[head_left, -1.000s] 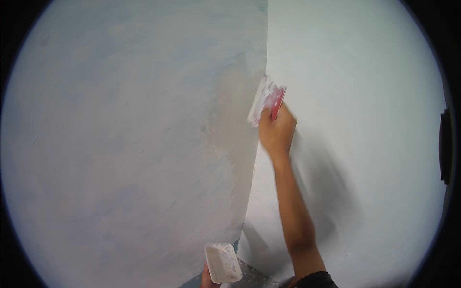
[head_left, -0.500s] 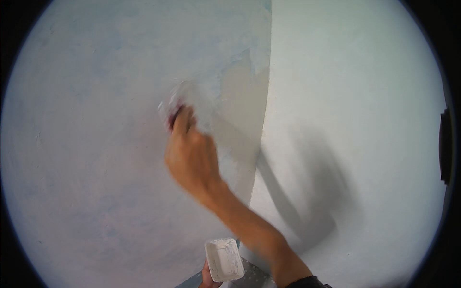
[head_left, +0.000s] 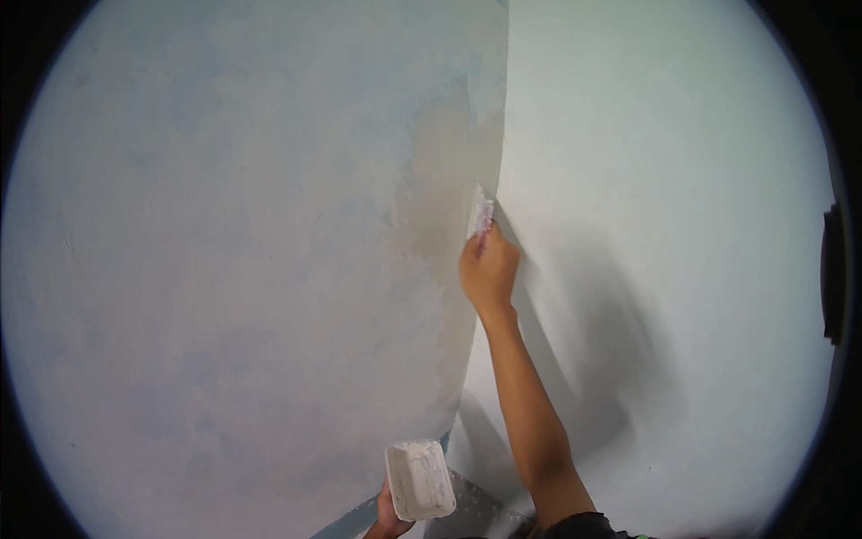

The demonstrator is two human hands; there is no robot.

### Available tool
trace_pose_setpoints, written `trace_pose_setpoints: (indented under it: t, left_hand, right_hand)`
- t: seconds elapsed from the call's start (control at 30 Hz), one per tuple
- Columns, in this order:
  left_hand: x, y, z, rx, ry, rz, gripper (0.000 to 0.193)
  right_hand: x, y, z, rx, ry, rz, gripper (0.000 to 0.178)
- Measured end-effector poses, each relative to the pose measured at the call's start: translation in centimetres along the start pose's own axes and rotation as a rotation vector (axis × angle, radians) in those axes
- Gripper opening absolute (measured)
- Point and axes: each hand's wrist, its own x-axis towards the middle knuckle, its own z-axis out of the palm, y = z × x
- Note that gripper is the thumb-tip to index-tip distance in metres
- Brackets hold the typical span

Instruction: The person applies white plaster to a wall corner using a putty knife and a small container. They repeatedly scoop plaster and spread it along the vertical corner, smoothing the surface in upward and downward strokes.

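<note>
My right hand [head_left: 490,271] is closed around a putty knife [head_left: 482,211] with a reddish handle. Its pale, white-smeared blade lies at the wall corner, against the edge of a bare beige patch [head_left: 446,166] on the bluish-grey left wall [head_left: 197,242]. Low in the picture, my left hand [head_left: 386,516] grips a small white rectangular tub [head_left: 395,490] from its left side. White putty [head_left: 435,476] coats the inside of the tub. Only part of the left hand shows, as the tub and the picture's lower edge hide the rest.
A smooth white wall [head_left: 700,162] meets the left wall at a vertical corner, and my arm's shadow [head_left: 602,350] falls on it. Behind the tub are a blue-green strip [head_left: 355,519] along the wall's foot and a dark speckled floor [head_left: 476,512]. A dark object [head_left: 832,274] stands at the right rim.
My right hand has swung right with the putty knife, from the middle of the left wall to the corner. The tub in my left hand has hardly moved.
</note>
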Motion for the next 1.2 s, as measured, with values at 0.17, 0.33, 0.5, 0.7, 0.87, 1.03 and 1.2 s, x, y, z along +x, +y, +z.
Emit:
trace_pose_setpoints:
  t: [0.17, 0.33, 0.5, 0.7, 0.87, 1.03, 1.2]
  left_hand:
    - [-0.6, 0.2, 1.4, 0.021, 0.029, 0.019, 0.055]
    - [-1.2, -0.6, -0.8, -0.079, -0.034, -0.008, 0.052]
    - [-2.7, 0.3, 1.9, -0.029, 0.004, 0.017, 0.052]
    - [-3.0, 0.0, 2.6, -0.002, 0.014, 0.051, 0.052]
    - [-1.7, -0.9, 0.0, 0.009, 0.026, 0.079, 0.052]
    - [0.8, -2.5, -0.4, 0.003, -0.01, 0.054, 0.053]
    - [0.4, -2.6, 0.4, 0.008, 0.009, 0.079, 0.053]
  right_hand:
    - [-7.6, -9.3, 4.0, 0.118, -0.07, -0.187, 0.06]
    - [-11.3, -18.0, -2.5, 0.469, -0.323, -0.275, 0.046]
    - [-0.1, -11.8, -5.1, 0.271, 0.032, -0.036, 0.017]
    - [12.8, -6.8, -4.0, -0.026, 0.101, -0.039, 0.008]
    - [10.3, -5.9, 1.3, -0.076, 0.127, -0.126, 0.018]
    - [-4.2, -15.5, 0.8, 0.193, 0.001, -0.411, 0.057]
    - [-4.6, -15.0, -5.4, 0.553, -0.196, -0.311, 0.013]
